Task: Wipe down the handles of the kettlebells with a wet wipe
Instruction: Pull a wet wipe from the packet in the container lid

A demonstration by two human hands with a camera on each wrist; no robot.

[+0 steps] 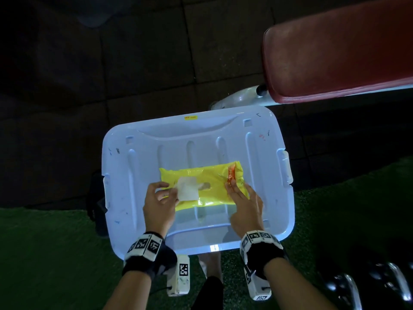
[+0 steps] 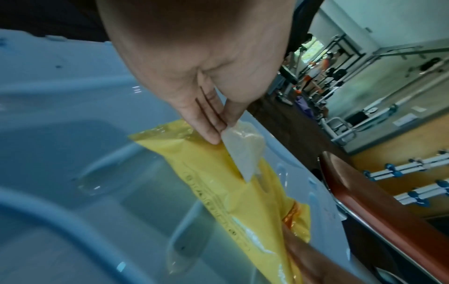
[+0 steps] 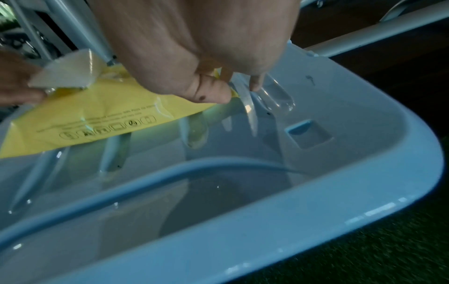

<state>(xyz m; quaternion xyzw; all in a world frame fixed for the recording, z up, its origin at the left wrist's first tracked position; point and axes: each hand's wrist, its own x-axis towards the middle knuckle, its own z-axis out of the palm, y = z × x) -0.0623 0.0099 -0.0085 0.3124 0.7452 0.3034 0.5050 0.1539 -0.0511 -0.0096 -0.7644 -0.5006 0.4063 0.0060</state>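
Near, the left hand [image 1: 159, 205] pinches a wet wipe [image 1: 187, 189] half out of the yellow pack [image 1: 207, 186]; the right hand [image 1: 244, 204], fingers straight, presses the pack onto the bin lid [image 1: 138, 157]. If that hold slips, the pack may lift or extra wipes trail out. Kettlebells [image 1: 348, 285] wait near right.

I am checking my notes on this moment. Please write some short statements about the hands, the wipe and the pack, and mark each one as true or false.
1. The left hand pinches a white wet wipe that comes out of the yellow pack. True.
2. The right hand lifts the pack off the lid. False: it holds the pack's right end down on the pale blue lid.
3. The pack lies on the red bench pad. False: the red bench pad is beyond the lid, with nothing on it.
4. The wipe touches a kettlebell handle. False: it is at the pack.
5. Both wrists wear bands with black-and-white markers. True.
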